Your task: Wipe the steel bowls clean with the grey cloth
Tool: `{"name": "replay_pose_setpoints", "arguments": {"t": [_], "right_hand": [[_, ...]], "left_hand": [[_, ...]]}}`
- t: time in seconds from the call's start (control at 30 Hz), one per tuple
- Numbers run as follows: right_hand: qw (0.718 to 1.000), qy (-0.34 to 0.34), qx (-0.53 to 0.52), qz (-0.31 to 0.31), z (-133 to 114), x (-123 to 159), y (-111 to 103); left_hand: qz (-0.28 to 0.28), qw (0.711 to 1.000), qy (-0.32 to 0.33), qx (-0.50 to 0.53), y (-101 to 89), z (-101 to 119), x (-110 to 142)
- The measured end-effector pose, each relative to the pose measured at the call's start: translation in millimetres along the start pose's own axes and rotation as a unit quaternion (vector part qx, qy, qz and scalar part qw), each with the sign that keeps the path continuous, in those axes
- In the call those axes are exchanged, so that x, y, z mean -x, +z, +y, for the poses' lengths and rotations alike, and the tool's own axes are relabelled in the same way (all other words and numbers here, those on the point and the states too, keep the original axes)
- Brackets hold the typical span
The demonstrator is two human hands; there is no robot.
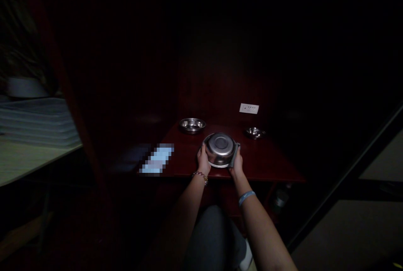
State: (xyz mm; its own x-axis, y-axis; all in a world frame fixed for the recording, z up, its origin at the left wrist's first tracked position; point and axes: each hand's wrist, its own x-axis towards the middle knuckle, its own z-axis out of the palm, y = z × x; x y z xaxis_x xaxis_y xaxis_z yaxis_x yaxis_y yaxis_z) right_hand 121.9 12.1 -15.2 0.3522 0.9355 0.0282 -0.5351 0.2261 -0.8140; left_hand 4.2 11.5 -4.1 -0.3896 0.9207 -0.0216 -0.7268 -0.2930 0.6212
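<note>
Between my two hands is a shiny steel bowl point(221, 147), turned so that its round base faces up toward me. My left hand point(204, 161) grips its left rim, fingers mostly hidden beneath. On the opposite side my right hand point(237, 164) holds the rim with a grey cloth point(233, 158) pressed between palm and metal. The bowl is over the front part of a dark red table point(261, 166); whether it touches the surface I cannot tell.
Behind the held bowl stand a wider steel bowl point(192, 125) at left and a smaller one point(255, 132) at right. A blurred-out bright phone-like screen point(157, 158) lies left. A socket point(249, 108) is on the back wall. Stacked clear trays point(37, 122) stand far left.
</note>
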Motion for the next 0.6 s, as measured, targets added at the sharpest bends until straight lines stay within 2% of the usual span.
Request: {"name": "replay_pose_setpoints", "arguments": {"t": [0.13, 0.27, 0.43, 0.6], "right_hand": [[0.999, -0.002, -0.042, 0.014, 4, 0, 0], [0.997, 0.003, -0.072, 0.038, 10, -5, -2], [0.993, 0.003, -0.099, 0.06, 15, -11, -4], [0.994, 0.004, -0.107, 0.021, 15, -12, -3]], "left_hand": [[-0.013, 1.0, -0.005, 0.01, -2.1, 0, -1], [-0.026, 0.997, -0.056, 0.035, -0.8, 2, 1], [-0.054, 0.999, 0.001, 0.007, 2.0, -1, 4], [-0.096, 0.993, 0.027, -0.059, 2.8, -3, 6]]}}
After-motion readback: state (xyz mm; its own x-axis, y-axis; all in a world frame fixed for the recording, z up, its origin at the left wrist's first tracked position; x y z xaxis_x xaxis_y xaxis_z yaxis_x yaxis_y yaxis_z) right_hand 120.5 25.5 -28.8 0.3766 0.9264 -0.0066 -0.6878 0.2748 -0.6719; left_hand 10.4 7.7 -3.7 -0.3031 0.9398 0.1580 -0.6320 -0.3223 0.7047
